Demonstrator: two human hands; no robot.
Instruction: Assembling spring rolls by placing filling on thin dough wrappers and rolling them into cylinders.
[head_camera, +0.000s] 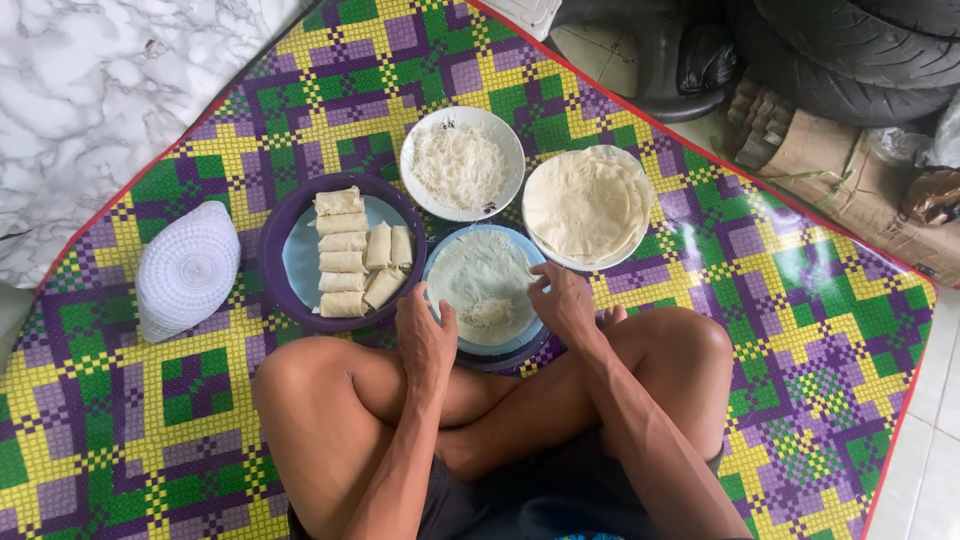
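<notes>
I sit cross-legged on a checked mat. A blue plate (446, 252) in front of my knees carries one flat round wrapper (483, 270) with a small heap of white noodle filling (488, 314) near its close edge. My left hand (424, 335) rests at the plate's left rim, fingers touching the wrapper's edge. At the right rim, my right hand (563, 302) touches the wrapper with its fingertips. Neither hand holds anything.
A purple plate (275, 250) to the left holds several finished rolls (350, 252). A white bowl (418, 150) of noodles and a white plate (640, 225) stacked with wrappers stand behind. A white woven cover (188, 268) lies far left. Tyres (850, 45) and cardboard sit beyond the mat.
</notes>
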